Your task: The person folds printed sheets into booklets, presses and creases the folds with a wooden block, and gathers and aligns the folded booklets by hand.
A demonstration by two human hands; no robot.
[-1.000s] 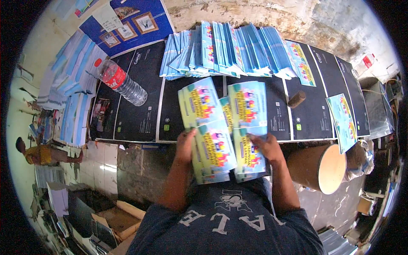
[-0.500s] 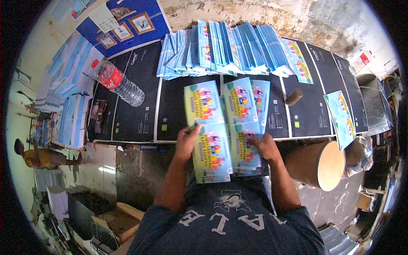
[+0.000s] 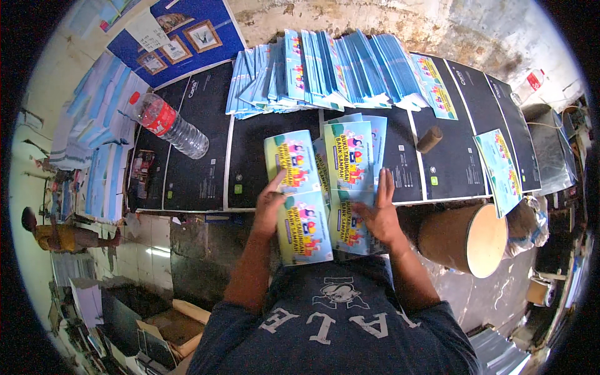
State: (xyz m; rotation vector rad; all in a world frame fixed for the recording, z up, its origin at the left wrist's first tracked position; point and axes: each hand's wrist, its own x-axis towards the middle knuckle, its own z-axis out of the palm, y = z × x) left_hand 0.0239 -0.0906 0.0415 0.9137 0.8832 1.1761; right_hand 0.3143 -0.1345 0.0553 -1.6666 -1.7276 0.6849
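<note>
My left hand [image 3: 271,205] grips the left edge of a blue-green printed booklet [image 3: 306,231], its index finger lying on the top face. Two matching colourful panels show on it, one above the other. Just to its right lies a small overlapping pile of similar booklets [image 3: 348,153], fanned at the far end. At this pile's right edge is my right hand [image 3: 382,215], fingers stretched out and thumb over the top booklet. Both groups reach past the table's near edge toward my shirt. The undersides are hidden.
A long row of stacked booklets [image 3: 369,69] stands along the back of the black table [image 3: 262,165]. A plastic bottle [image 3: 169,125] lies left; a small brown cylinder [image 3: 429,139] and a loose booklet [image 3: 500,172] are right. A round drum [image 3: 465,240] stands below the table edge.
The right hand's fingers have loosened and stretched out beside the pile. The left booklet has shifted slightly left, and the right pile's booklets overlap differently.
</note>
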